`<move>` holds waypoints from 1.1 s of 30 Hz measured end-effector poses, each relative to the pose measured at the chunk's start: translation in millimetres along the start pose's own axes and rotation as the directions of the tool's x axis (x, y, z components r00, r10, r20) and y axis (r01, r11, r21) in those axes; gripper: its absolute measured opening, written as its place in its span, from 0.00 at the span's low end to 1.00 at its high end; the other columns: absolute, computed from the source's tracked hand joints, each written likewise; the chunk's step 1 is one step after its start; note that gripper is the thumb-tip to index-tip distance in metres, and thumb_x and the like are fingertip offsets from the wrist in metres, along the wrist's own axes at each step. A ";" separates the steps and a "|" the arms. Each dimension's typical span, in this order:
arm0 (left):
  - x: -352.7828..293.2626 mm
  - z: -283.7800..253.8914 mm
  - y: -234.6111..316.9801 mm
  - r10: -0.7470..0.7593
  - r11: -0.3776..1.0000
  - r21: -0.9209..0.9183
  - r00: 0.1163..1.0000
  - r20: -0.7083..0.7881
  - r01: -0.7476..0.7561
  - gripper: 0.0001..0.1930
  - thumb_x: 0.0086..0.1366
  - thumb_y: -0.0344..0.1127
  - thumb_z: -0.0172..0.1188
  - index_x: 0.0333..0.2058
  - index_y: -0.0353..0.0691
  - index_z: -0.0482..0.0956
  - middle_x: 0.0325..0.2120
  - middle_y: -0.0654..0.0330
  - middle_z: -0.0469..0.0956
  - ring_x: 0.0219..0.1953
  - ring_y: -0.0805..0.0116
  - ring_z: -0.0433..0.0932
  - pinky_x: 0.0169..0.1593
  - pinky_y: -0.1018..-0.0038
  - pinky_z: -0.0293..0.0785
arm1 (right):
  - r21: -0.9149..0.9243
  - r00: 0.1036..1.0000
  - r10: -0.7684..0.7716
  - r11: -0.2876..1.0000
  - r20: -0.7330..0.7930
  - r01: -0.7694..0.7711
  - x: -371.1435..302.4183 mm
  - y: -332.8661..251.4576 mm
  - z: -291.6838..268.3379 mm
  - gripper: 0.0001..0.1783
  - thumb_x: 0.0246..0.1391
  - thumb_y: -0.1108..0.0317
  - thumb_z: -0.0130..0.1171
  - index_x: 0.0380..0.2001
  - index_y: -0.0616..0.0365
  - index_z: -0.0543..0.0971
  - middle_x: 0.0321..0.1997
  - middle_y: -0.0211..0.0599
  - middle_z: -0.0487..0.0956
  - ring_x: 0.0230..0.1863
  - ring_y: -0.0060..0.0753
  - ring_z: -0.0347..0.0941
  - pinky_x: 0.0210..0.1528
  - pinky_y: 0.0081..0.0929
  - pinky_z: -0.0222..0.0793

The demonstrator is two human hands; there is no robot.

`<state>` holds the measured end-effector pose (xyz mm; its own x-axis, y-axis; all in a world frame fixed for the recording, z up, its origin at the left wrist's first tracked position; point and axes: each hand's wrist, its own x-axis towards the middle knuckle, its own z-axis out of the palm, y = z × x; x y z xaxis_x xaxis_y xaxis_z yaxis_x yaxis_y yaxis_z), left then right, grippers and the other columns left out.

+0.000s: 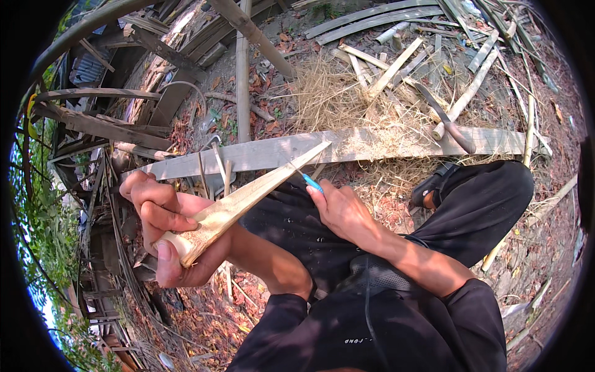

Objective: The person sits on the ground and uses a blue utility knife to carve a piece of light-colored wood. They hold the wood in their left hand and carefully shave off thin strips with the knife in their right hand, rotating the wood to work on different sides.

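Observation:
My left hand (173,223) grips the thick end of a pale, tapering piece of wood (242,201), thumb and fingers wrapped round it. The wood slants up and away to the right, its narrow tip above a long plank. In my right hand (347,211) is a small knife with a blue handle (312,183). The knife's thin blade points up and left, beside the narrow part of the wood; whether it touches cannot be made out. A machete (447,121) with a brown handle lies across the right part of the plank.
The long grey plank (248,155) stretches crosswise before my bent legs. Dry shavings (334,93) lie heaped beyond it, with split sticks (396,68) and a pole (471,87) at the far right. Stacked old timber (99,124) stands at the left, near green leaves.

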<state>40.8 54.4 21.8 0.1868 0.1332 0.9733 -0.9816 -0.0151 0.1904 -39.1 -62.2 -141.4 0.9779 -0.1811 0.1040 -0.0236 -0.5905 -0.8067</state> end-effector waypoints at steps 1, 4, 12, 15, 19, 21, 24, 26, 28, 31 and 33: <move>2.1 2.0 3.0 -0.001 1.000 0.029 1.000 0.007 0.000 0.14 0.46 0.46 0.39 0.11 0.45 0.53 0.09 0.62 0.49 0.26 0.63 0.53 0.42 0.58 0.51 | -0.047 1.000 0.018 0.999 -0.005 -0.018 7.4 19.0 5.7 0.18 0.61 0.56 0.46 0.32 0.62 0.69 0.14 0.57 0.72 0.21 0.64 0.70 0.23 0.52 0.67; 3.5 12.9 10.8 0.001 0.994 0.107 1.000 0.001 -0.001 0.14 0.45 0.46 0.39 0.11 0.44 0.53 0.10 0.60 0.50 0.26 0.63 0.52 0.39 0.59 0.50 | -0.113 0.994 0.106 0.988 -0.036 -0.109 20.6 95.7 24.0 0.22 0.62 0.53 0.43 0.29 0.64 0.72 0.15 0.58 0.72 0.21 0.64 0.70 0.25 0.51 0.67; -1.4 -5.9 -1.4 0.013 0.999 0.039 1.000 0.009 -0.013 0.14 0.48 0.47 0.40 0.14 0.46 0.53 0.13 0.61 0.51 0.26 0.63 0.54 0.39 0.61 0.50 | 0.249 0.990 -0.110 0.960 -0.086 0.129 6.6 25.2 -11.7 0.16 0.63 0.60 0.45 0.29 0.65 0.68 0.13 0.50 0.67 0.17 0.56 0.67 0.21 0.43 0.60; -1.3 -8.7 -2.5 0.199 0.963 0.156 0.972 0.128 -0.218 0.08 0.56 0.45 0.37 0.23 0.52 0.57 0.12 0.63 0.52 0.24 0.63 0.54 0.32 0.61 0.50 | 0.344 0.978 -0.177 0.917 -0.107 0.203 -5.6 -24.9 -26.3 0.14 0.60 0.61 0.50 0.29 0.62 0.69 0.12 0.51 0.70 0.16 0.58 0.69 0.19 0.46 0.63; -2.5 -5.0 2.8 0.274 0.920 0.243 0.948 0.163 -0.308 0.04 0.58 0.41 0.40 0.27 0.53 0.60 0.12 0.63 0.51 0.22 0.63 0.54 0.29 0.62 0.48 | 0.246 0.995 0.095 0.964 0.035 -0.101 4.7 21.7 10.3 0.16 0.61 0.59 0.47 0.32 0.64 0.71 0.14 0.54 0.71 0.16 0.59 0.69 0.18 0.45 0.63; -2.5 -6.0 3.5 0.302 0.895 0.292 0.940 0.157 -0.336 0.03 0.59 0.39 0.41 0.29 0.52 0.62 0.12 0.63 0.51 0.22 0.63 0.54 0.28 0.63 0.48 | 0.135 0.989 0.129 0.981 0.071 -0.138 8.2 39.7 1.7 0.22 0.62 0.52 0.43 0.32 0.63 0.72 0.16 0.56 0.74 0.21 0.64 0.71 0.23 0.51 0.66; -5.3 2.7 -2.9 0.324 0.840 0.455 0.946 0.016 -0.295 0.05 0.62 0.36 0.39 0.27 0.46 0.61 0.13 0.64 0.47 0.22 0.66 0.54 0.27 0.68 0.47 | 0.071 0.991 0.125 0.989 0.047 -0.128 19.7 36.2 -0.8 0.22 0.62 0.52 0.43 0.32 0.63 0.72 0.16 0.57 0.73 0.21 0.64 0.71 0.24 0.52 0.65; -3.7 3.5 -1.1 0.151 0.922 0.377 0.980 -0.131 -0.092 0.10 0.62 0.35 0.37 0.21 0.43 0.55 0.13 0.64 0.45 0.21 0.67 0.53 0.26 0.71 0.46 | 0.100 0.983 0.149 0.982 0.106 -0.160 15.2 25.4 -9.4 0.20 0.62 0.55 0.45 0.31 0.63 0.72 0.15 0.55 0.72 0.21 0.61 0.71 0.24 0.48 0.64; -4.2 11.7 3.1 0.149 0.906 0.417 0.979 -0.143 -0.077 0.13 0.60 0.36 0.38 0.17 0.43 0.52 0.13 0.64 0.45 0.21 0.67 0.52 0.27 0.72 0.47 | 0.181 0.984 0.149 0.970 0.096 -0.165 14.2 9.2 -15.5 0.19 0.62 0.56 0.45 0.30 0.63 0.72 0.15 0.54 0.72 0.21 0.60 0.70 0.24 0.47 0.63; -7.5 14.1 2.1 0.125 0.926 0.374 0.980 -0.158 -0.058 0.14 0.59 0.37 0.38 0.16 0.43 0.51 0.13 0.64 0.44 0.22 0.68 0.52 0.28 0.73 0.48 | 0.234 0.999 -0.035 0.971 -0.025 0.040 12.4 -15.2 -28.5 0.19 0.62 0.56 0.46 0.30 0.63 0.71 0.15 0.54 0.72 0.21 0.59 0.71 0.24 0.47 0.64; -5.6 7.7 2.4 0.062 0.964 0.266 0.984 -0.166 -0.016 0.14 0.58 0.38 0.38 0.15 0.44 0.51 0.13 0.64 0.44 0.22 0.68 0.52 0.30 0.73 0.49 | 0.122 0.999 -0.038 0.992 0.014 0.036 19.0 9.2 -10.4 0.22 0.62 0.54 0.44 0.29 0.65 0.71 0.14 0.55 0.71 0.22 0.63 0.70 0.25 0.48 0.66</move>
<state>37.7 46.0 17.8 0.1159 0.2948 0.9485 -0.9385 -0.2803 0.2018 -22.9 -79.3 -140.8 0.9810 -0.1470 0.1265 0.0374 -0.4965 -0.8672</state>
